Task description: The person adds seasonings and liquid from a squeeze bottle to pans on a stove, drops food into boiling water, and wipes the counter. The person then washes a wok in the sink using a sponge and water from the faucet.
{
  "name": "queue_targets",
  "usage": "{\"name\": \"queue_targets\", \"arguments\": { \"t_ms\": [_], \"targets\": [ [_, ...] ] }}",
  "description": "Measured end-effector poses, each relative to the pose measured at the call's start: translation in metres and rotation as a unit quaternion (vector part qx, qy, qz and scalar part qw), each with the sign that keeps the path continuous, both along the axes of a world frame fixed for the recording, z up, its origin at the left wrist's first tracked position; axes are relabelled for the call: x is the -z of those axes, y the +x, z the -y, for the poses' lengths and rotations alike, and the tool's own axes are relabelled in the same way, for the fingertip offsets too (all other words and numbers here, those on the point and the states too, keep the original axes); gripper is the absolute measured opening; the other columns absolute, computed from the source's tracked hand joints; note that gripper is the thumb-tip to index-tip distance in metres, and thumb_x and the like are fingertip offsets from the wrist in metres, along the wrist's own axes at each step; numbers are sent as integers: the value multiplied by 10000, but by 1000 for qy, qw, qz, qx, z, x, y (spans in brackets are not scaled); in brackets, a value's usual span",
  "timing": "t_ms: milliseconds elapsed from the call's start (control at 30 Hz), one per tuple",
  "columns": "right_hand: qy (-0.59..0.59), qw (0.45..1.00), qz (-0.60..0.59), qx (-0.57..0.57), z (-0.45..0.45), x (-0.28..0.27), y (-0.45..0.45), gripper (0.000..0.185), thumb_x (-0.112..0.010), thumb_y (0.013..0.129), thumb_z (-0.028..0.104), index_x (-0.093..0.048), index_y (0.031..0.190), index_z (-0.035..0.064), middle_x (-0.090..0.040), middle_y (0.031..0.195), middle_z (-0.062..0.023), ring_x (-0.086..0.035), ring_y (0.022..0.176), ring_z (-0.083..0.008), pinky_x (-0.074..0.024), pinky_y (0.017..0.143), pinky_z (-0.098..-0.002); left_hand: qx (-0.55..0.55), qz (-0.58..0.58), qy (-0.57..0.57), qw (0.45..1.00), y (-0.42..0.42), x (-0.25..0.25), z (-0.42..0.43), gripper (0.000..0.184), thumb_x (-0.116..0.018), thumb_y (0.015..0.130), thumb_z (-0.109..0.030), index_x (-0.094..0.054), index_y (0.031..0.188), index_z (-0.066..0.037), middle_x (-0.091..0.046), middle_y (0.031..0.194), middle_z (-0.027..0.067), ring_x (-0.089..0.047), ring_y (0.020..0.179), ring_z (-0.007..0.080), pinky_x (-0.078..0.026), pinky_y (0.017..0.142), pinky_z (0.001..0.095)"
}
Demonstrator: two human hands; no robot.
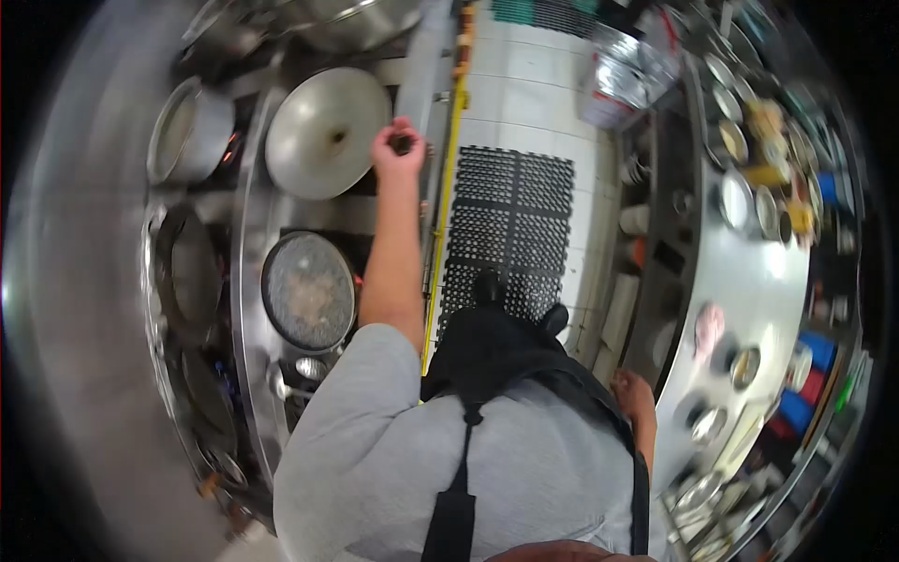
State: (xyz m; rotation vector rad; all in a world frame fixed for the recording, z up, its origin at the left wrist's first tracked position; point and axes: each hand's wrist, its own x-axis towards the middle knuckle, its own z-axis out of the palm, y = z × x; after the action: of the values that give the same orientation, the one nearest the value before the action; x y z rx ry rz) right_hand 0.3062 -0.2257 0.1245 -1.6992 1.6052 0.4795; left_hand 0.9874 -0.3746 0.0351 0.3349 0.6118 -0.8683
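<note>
At eleven o'clock we see the left hand, its fingers curled round a small dark item too blurred for us to name. The hand is at the near-right rim of a wide metal disc, lid or wok we cannot say, nor can we tell whether they touch. At nine o'clock, below the disc, a speckled grey pan sits on the stove with a pale brown patch in its middle, and at ten o'clock we find a deep pot. The right hand hangs low at four o'clock beside the edge of the desk; we cannot tell whether its fingers grip anything. On that desk, at three o'clock, lies a pale pink piece.
</note>
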Motion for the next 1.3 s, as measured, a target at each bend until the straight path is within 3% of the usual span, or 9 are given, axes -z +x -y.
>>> {"name": "queue_targets", "arguments": {
  "t_ms": [133,233,333,600,800,833,933,1100,1300],
  "targets": [
    [28,999,3,-25,12,-2,-3,379,-679,895,264,-691,1216,63,-710,1117,-230,-680,1071,-388,-528,931,-461,-20,1,-38,999,5,-7,-15,107,-522,930,-75,-613,981,-47,-681,948,94,-693,897,246,-541,646,317],
    [0,999,8,-49,25,-6,-5,377,-674,904,269,-690,1214,56,-712,1119,-230,-681,1080,-385,-532,929,-450,-26,-33,-20,999,17,1,-23,93,-552,978,-141,-601,924,-84,-663,819,59,-677,745,192,-521,591,306],
    [6,999,6,-48,36,-4,-8,376,-669,912,269,-688,1216,49,-711,1129,-232,-682,1083,-386,-534,931,-439,45,-7,14,999,18,12,-30,239,-632,1001,-259,-556,814,-131,-552,613,-7,-580,569,138,-496,552,297],
    [29,994,-4,-102,56,-9,24,381,-667,915,257,-683,1229,43,-703,1145,-243,-674,1101,-388,-524,950,-447,134,16,27,991,-8,-8,-61,139,-680,919,-75,-572,838,-103,-557,623,-26,-574,534,93,-484,499,251],
    [5,972,22,-233,80,16,31,401,-655,911,277,-683,1241,50,-704,1134,-242,-668,1090,-400,-515,965,-458,214,103,22,971,-90,-33,-109,206,-646,937,-146,-527,776,-98,-492,545,34,-497,455,177,-428,440,312],
    [-1,970,25,-240,84,11,42,404,-650,910,286,-686,1239,52,-707,1127,-238,-668,1085,-403,-514,966,-460,240,152,10,959,-111,-38,-124,175,-649,951,-130,-528,828,-102,-500,607,-7,-495,515,118,-430,480,284],
    [5,951,14,-308,96,-10,67,407,-638,915,300,-689,1241,62,-709,1133,-231,-664,1092,-408,-514,966,-463,285,85,-32,954,-165,-74,-166,148,-638,958,-119,-527,861,-103,-527,666,-18,-506,532,102,-416,489,277],
    [17,907,-13,-421,133,36,68,435,-649,902,321,-681,1260,75,-700,1168,-228,-654,1116,-411,-514,960,-472,328,83,-117,934,-264,-129,-254,151,-617,993,-129,-519,881,-101,-532,701,-24,-496,524,76,-392,472,265],
    [16,860,55,-507,159,59,109,469,-658,885,338,-669,1267,66,-670,1210,-269,-627,1138,-442,-506,966,-489,294,66,-28,953,-390,-209,-369,169,-598,1004,-122,-519,857,-94,-507,701,-15,-481,509,75,-392,463,255]
  ]
}}
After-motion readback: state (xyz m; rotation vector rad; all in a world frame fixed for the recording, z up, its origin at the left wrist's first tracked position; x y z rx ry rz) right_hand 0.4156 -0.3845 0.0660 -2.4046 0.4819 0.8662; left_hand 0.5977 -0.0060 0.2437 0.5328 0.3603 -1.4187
